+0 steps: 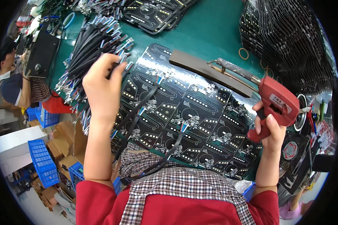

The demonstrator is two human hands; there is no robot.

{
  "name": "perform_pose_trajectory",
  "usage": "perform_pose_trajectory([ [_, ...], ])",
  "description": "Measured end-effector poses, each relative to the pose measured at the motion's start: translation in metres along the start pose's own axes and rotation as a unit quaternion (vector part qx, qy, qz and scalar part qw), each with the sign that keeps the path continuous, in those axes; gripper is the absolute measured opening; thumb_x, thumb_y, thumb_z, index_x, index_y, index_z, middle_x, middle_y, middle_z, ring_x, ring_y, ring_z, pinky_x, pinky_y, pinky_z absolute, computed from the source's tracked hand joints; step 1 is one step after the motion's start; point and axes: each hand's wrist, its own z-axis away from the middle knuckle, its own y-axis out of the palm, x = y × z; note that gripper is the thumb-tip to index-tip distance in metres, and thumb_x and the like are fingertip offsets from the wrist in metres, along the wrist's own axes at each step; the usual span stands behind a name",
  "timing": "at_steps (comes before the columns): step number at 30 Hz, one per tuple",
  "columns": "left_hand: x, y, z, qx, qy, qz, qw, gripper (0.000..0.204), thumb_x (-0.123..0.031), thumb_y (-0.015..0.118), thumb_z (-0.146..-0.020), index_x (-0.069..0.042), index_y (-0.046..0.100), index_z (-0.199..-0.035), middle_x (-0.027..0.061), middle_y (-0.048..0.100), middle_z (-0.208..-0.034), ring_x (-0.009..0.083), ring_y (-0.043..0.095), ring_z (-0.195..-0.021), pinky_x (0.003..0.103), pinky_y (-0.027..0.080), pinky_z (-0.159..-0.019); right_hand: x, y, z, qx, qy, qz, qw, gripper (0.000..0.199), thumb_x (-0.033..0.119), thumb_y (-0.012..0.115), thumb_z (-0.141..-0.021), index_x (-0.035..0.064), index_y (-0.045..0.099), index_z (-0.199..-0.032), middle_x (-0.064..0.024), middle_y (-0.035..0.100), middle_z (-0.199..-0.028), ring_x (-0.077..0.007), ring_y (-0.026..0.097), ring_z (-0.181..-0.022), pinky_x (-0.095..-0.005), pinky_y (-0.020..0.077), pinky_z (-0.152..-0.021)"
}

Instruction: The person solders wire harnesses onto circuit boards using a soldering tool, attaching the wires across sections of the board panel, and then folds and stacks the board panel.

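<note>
My left hand is at the near right side of a bundle of black cables with coloured wire ends. Its thumb and forefinger pinch around one cable end. My right hand grips a red trigger-handled soldering gun, its forward metal tube pointing left over a dark flat bar. Beneath both hands spreads a sheet of black circuit boards with white pads and clusters of small metal connectors. Several black cables lie with their coloured ends at these clusters and trail toward my apron.
Stacked black boards stand at the far right and far middle. Rubber bands lie on the green tabletop. A dark box-shaped device is at the left, near another person. Blue crates and cartons are below left.
</note>
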Motion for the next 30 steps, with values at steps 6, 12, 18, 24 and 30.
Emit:
perform_pose_trajectory([
  [6, -0.053, 0.032, 0.053, 0.159, 0.173, 0.05, 0.971, 0.033, 0.004, 0.057, -0.071, -0.001, 0.059, -0.103, 0.01, 0.05, -0.081, 0.0277, 0.053, -0.073, 0.036, 0.046, -0.064, 0.004, 0.002, 0.013, 0.024, 0.051, 0.002, 0.998, 0.058, 0.021, 0.068, -0.077, -0.0051, 0.042, -0.122, -0.0219, 0.058, -0.096, -0.0128, 0.05, -0.05, -0.0226, 0.0433, -0.045],
  [12, -0.051, 0.037, 0.081, 0.172, 0.278, -0.033, 0.944, 0.046, -0.005, 0.058, -0.066, -0.001, 0.058, -0.112, 0.0055, 0.046, -0.078, 0.0181, 0.047, -0.062, 0.026, 0.044, -0.049, 0.013, 0.005, 0.036, 0.019, 0.098, 0.004, 0.995, 0.059, 0.022, 0.069, -0.076, -0.0078, 0.043, -0.12, -0.0224, 0.059, -0.096, -0.0133, 0.052, -0.053, -0.0233, 0.0449, -0.046],
  [18, -0.056, 0.046, 0.08, 0.187, 0.212, 0.004, 0.959, 0.035, 0.004, 0.064, -0.068, 0.002, 0.061, -0.103, 0.0088, 0.051, -0.082, 0.0237, 0.051, -0.072, 0.032, 0.044, -0.063, 0.016, 0.009, 0.047, 0.022, 0.144, 0.027, 0.989, 0.054, 0.02, 0.069, -0.076, -0.0074, 0.047, -0.117, -0.0212, 0.06, -0.099, -0.0122, 0.053, -0.056, -0.0226, 0.0446, -0.048],
  [24, -0.051, 0.048, 0.085, 0.194, 0.226, -0.038, 0.954, 0.038, -0.001, 0.063, -0.067, 0.004, 0.059, -0.104, 0.0078, 0.047, -0.08, 0.0202, 0.051, -0.069, 0.027, 0.045, -0.054, 0.018, 0.01, 0.05, 0.045, 0.182, 0.014, 0.982, 0.055, 0.018, 0.069, -0.076, -0.0053, 0.047, -0.12, -0.0193, 0.06, -0.102, -0.0107, 0.053, -0.062, -0.0227, 0.0445, -0.054],
  [30, -0.049, 0.051, 0.086, 0.164, 0.25, -0.056, 0.952, 0.044, -0.003, 0.06, -0.063, 0.005, 0.058, -0.106, 0.007, 0.044, -0.079, 0.0164, 0.052, -0.066, 0.024, 0.047, -0.049, 0.02, 0.007, 0.054, 0.057, 0.216, 0.02, 0.975, 0.049, 0.016, 0.071, -0.075, -0.0018, 0.051, -0.117, -0.0122, 0.059, -0.097, -0.0105, 0.051, -0.069, -0.0234, 0.0431, -0.062],
])
